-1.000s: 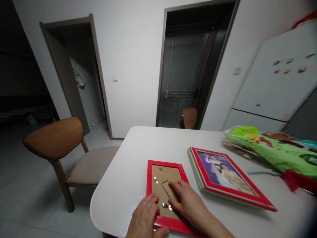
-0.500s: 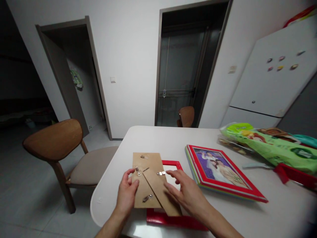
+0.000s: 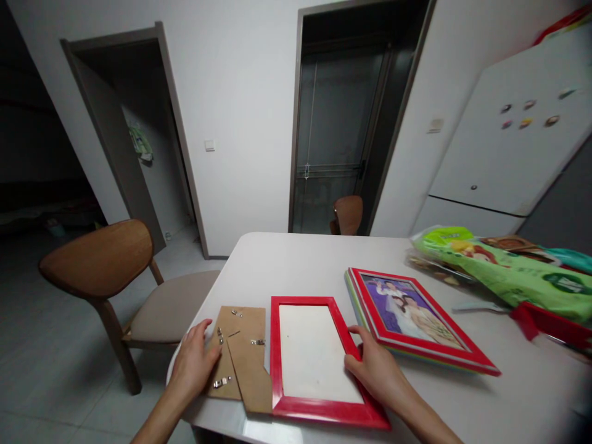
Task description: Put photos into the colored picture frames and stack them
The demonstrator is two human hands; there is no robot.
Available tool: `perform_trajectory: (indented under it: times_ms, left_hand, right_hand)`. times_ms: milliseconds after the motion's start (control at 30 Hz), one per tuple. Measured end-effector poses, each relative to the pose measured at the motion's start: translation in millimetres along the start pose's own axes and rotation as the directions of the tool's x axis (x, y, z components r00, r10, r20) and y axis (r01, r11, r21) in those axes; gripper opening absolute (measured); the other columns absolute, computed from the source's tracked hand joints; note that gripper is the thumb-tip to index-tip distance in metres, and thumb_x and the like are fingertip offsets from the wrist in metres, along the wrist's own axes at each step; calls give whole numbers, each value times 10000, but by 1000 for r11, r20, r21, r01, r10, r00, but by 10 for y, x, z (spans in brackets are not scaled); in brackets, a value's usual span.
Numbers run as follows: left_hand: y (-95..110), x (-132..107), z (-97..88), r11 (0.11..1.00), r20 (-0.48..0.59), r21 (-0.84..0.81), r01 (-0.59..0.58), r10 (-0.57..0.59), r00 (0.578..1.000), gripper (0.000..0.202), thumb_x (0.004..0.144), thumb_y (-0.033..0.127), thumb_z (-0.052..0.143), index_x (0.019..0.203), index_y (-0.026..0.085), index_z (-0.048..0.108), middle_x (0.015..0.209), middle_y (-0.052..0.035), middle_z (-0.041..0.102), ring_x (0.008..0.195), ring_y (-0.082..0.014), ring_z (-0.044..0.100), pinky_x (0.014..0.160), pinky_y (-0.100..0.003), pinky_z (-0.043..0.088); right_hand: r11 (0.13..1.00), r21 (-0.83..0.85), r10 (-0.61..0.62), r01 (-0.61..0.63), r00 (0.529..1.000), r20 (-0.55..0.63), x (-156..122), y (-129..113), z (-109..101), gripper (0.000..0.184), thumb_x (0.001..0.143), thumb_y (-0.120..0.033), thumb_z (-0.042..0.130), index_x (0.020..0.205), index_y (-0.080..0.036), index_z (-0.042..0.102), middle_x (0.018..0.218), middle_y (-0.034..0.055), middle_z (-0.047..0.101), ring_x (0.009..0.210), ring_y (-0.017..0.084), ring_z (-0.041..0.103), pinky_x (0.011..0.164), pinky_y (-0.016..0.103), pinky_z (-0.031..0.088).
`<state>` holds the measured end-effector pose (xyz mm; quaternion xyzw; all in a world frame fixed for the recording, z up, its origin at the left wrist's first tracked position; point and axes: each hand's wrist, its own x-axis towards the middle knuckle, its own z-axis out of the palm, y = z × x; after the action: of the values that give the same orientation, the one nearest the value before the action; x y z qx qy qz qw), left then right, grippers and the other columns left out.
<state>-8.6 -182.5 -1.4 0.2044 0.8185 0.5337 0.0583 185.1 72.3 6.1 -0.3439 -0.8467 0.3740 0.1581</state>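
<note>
A brown picture-frame backing board (image 3: 250,364) with metal clips and a fold-out stand lies on the table, left of an empty-looking red picture frame (image 3: 276,357). Through the frame a plain whitish surface shows. My left hand (image 3: 192,357) rests at the board's left edge, fingers apart, the thumb touching or just over that edge. With its thumb and fingers, my right hand (image 3: 377,370) grips the frame's right side.
A stack of colored frames, topped by a red framed photo (image 3: 411,308), sits to the right. Beyond are a green plastic bag (image 3: 518,271) and a red object (image 3: 550,327). A wooden chair (image 3: 102,259) stands left of the white table (image 3: 296,259).
The backing board has moved left, off the red frame, and now lies beside it. My left hand moved left with it and loosened; my right hand took hold of the frame's right side.
</note>
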Motion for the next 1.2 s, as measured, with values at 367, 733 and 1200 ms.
perform_trajectory:
  times_ms: [367, 733, 1200]
  left_hand:
    - [935, -773, 1156, 794, 375, 44, -606, 549, 747, 610, 607, 212, 650, 1160, 142, 402, 1257, -143, 389, 1136, -282, 361, 941, -439, 334]
    - [853, -594, 569, 879, -77, -30, -477, 473, 877, 480, 724, 113, 461, 1175, 219, 337, 921, -52, 520, 699, -142, 557, 622, -241, 487]
    - [81, -455, 348, 994, 5, -97, -48, 49, 999, 519, 665, 150, 449, 1172, 159, 336, 824, -7, 518, 552, -112, 522, 526, -228, 442]
  right_hand:
    - [442, 841, -7, -312, 936, 351, -227, -404, -168, 782, 675, -233, 569, 1301, -314, 108, 884, 8, 660, 696, 169, 624, 698, 338, 468]
    - [831, 533, 82, -158, 983, 165, -85, -126, -84, 750, 652, -339, 543, 1283, -103, 214, 511, -60, 539, 497, 131, 538, 467, 216, 399]
    - [897, -408, -170, 168, 985, 31, -9, 243, 42, 475, 721, -272, 375, 1127, -50, 484, 953, 153, 616, 808, 237, 583, 727, 317, 427]
